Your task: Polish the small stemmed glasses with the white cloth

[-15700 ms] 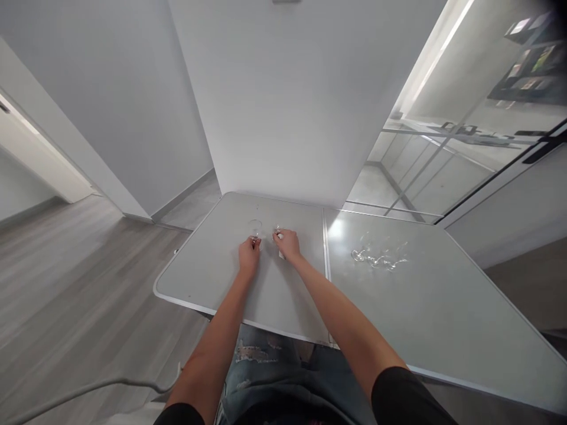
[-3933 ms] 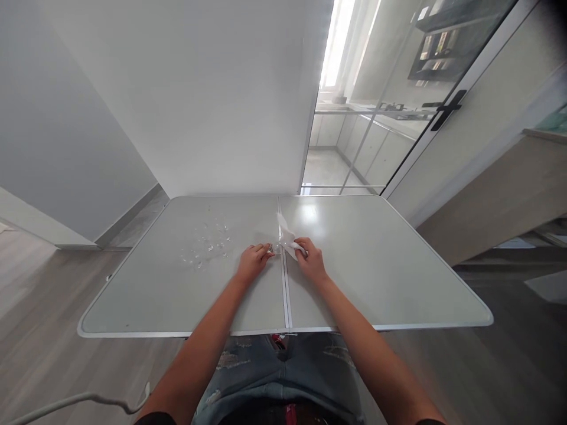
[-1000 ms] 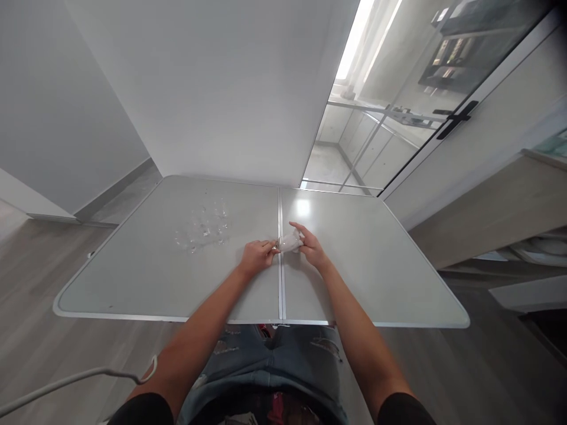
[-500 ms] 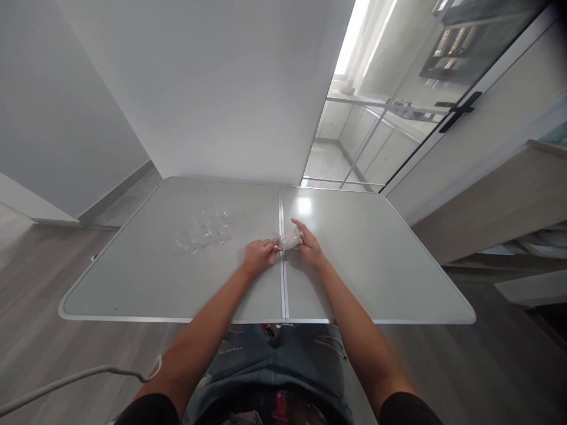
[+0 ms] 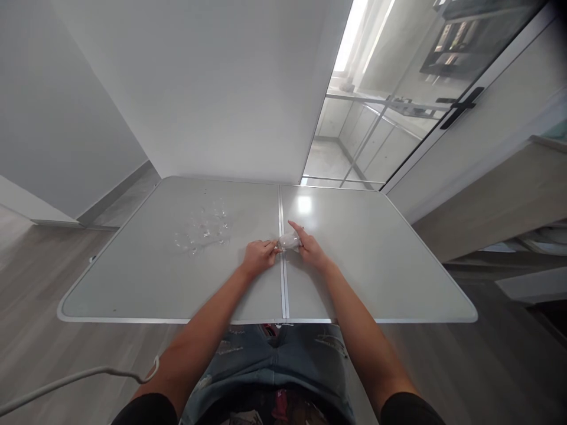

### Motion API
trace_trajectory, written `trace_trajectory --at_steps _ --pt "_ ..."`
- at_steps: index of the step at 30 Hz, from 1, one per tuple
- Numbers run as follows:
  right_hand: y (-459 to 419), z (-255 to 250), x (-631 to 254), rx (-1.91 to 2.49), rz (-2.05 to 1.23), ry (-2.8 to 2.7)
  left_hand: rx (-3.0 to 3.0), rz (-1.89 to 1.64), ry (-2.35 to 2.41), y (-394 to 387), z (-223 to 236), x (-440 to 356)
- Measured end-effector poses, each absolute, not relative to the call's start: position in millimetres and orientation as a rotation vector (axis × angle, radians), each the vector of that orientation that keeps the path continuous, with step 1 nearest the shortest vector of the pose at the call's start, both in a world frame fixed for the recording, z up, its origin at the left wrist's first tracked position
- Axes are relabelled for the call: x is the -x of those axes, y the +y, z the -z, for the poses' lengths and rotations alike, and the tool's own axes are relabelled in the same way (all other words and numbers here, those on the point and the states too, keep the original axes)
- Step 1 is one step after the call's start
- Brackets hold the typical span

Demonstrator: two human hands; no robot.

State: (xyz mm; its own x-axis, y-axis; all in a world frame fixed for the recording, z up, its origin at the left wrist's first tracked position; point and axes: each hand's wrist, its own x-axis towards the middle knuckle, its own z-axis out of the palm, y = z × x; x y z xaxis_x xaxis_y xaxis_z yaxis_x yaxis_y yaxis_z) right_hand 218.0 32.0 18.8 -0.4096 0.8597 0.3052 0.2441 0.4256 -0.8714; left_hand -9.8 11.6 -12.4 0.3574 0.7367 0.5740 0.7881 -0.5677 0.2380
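Over the seam of the folding table point(image 5: 376, 265), my two hands hold a small see-through rounded vessel point(image 5: 290, 241) between them. It lies on its side, and whitish material shows in or around it. My left hand point(image 5: 260, 256) pinches the narrow end on the left. Round the wider right end close the fingers of my right hand point(image 5: 311, 248), with the index finger stretched along the far side. The vessel's far end is hidden by that hand. On the left half of the table stands a cluster of several clear glass-like pieces point(image 5: 206, 229), too faint to name exactly.
A white wall point(image 5: 212, 106) rises behind the table. To the right is a glazed door point(image 5: 385, 118) with a black handle point(image 5: 462, 108). A pale cable point(image 5: 88, 373) hangs at lower left, near my left forearm.
My right hand has shifted its fingers slightly, turning further over the vessel's right end. My left hand stays in place, and the cluster on the left has not moved.
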Motion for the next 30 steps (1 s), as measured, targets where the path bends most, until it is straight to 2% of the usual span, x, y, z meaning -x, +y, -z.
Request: trace_trajectory --at_steps 6,10,16,20,24,27,30 --pt "29.3 -26.6 -217.6 0.807 -1.348 -1.487 2.545 1.094 -1.418 11.7 10.1 10.2" --pt "25.6 -24.3 -215.7 0.798 -1.280 -1.436 2.582 1.153 -1.388 13.4 10.6 9.6" --pt "24.0 -20.9 -212.5 0.895 -1.001 -1.754 2.531 1.029 -1.403 13.2 10.3 12.7" --pt "22.7 -30.3 -213.7 0.910 -1.113 -1.798 2.520 0.934 -1.402 12.5 9.4 15.1" --pt "19.7 -39.0 -214.1 0.835 -1.255 -1.538 2.548 1.025 -1.450 13.3 8.8 13.8" --pt "19.2 -36.5 -214.2 0.836 -1.206 -1.462 2.569 1.082 -1.451 14.1 8.6 12.3" --pt "21.6 -29.6 -213.7 0.893 -1.103 -1.639 2.576 1.034 -1.425 13.6 9.2 12.1"
